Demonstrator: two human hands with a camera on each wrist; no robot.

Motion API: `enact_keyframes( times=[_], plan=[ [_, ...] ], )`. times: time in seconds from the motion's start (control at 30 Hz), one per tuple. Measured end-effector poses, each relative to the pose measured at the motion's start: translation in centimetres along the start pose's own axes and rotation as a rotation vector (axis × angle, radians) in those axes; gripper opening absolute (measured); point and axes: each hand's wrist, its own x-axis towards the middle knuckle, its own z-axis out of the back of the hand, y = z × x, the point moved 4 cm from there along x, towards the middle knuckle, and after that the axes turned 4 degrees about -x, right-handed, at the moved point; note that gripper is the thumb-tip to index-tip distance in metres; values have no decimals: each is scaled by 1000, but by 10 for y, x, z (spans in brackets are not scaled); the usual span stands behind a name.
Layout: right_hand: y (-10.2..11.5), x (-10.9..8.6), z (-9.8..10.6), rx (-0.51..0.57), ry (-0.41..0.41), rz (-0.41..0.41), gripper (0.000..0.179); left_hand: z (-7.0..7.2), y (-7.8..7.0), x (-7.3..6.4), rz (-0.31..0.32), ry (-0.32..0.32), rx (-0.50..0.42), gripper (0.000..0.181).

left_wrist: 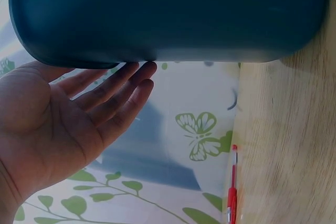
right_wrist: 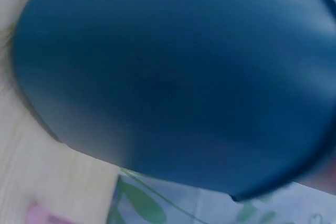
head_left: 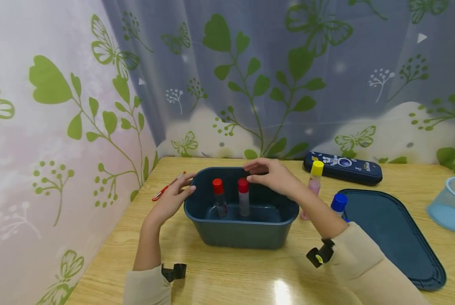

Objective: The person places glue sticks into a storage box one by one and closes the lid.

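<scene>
A dark blue-green oval bin (head_left: 246,235) stands on the table. Inside it, two slim clear bottles with red caps stand side by side, the left bottle (head_left: 220,201) leaning slightly and the right bottle (head_left: 244,203) nearly upright. My left hand (head_left: 171,198) rests against the bin's left end. In the left wrist view its fingers (left_wrist: 113,95) extend loosely along the outer wall, and part of the thumb is hidden. Over the far rim hovers my right hand (head_left: 277,178), fingers loosely bent, thumb close to the right bottle's cap; whether they touch cannot be told.
A pink bottle with a yellow cap (head_left: 316,168) and a blue-capped bottle (head_left: 339,203) stand right of the bin, partly behind my forearm. Beyond are a dark lid (head_left: 387,228), a pencil case (head_left: 343,167) and a light-blue cup (head_left: 452,207). A red pen (head_left: 166,188) lies left.
</scene>
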Motion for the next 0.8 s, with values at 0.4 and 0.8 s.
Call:
enact_keyframes(
  times=[0.4,0.8],
  plan=[
    [29,-77,64,-47,-140,-4,37,-1,-1,1,-7,9,-2,48],
    [1,-144,89,-175,-167,-55,32,-2,-1,1,6,3,1,48]
  ],
)
